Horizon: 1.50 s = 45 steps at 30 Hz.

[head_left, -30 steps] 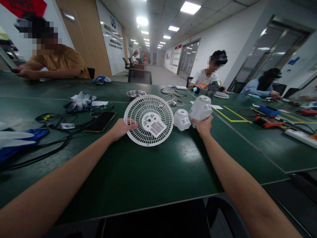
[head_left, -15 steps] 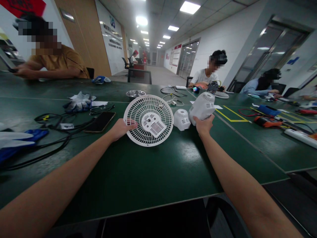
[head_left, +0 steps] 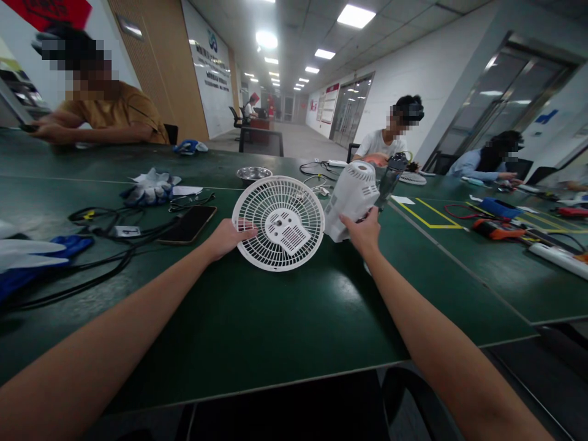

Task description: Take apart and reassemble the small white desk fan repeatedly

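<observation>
My left hand is closed on the left rim of a round white fan grille, thumb in front of the slats. The grille is tilted up facing me, its slotted centre plate in view. In my right hand is a white plastic fan motor housing with vent slots, leaning just right of the grille. My fingers wrap its lower right side. Whatever lies directly behind the housing is hidden.
A steel bowl stands behind the grille. To the left lie a phone, black cables and work gloves. An orange tool and a white power strip are at the right. Other people sit around the green table.
My right hand has moved left with the motor housing, closer to the grille. The smaller white vented cover that stood between them is now out of sight. My left hand keeps its hold.
</observation>
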Tool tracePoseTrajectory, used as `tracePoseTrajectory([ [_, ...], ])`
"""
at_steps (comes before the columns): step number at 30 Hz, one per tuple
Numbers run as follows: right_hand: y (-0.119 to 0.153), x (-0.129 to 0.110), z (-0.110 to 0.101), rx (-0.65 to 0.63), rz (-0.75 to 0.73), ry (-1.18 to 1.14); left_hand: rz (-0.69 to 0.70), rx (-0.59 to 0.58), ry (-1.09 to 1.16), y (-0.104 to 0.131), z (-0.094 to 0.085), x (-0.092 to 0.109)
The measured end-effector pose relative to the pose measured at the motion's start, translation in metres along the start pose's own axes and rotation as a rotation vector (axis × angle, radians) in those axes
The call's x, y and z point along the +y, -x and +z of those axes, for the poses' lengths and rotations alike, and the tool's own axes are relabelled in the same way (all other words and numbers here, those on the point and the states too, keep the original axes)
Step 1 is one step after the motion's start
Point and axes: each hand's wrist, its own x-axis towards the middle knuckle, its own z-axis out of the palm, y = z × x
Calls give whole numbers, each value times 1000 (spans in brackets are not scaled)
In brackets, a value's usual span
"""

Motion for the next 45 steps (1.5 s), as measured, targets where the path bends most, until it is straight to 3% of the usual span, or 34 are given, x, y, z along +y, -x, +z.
tracePoseTrajectory([
  [12,-1,4,2,-41,88,53,-2,-8,-22,-1,-1,-1],
  [21,2,13,14,-149,168,12,20,-8,-54,4,0,6],
  [25,1,13,14,-89,173,23,4,-13,-54,5,0,7],
  [32,-15,20,-4,94,158,80,0,-25,-56,3,-1,5],
  [37,-19,23,-11,93,212,122,21,-20,-42,2,-1,2],
  [41,-18,18,-14,130,174,159,26,-22,-34,0,-2,-1],
  [45,-17,17,-13,87,127,249,53,-5,-38,-2,-1,-4],
])
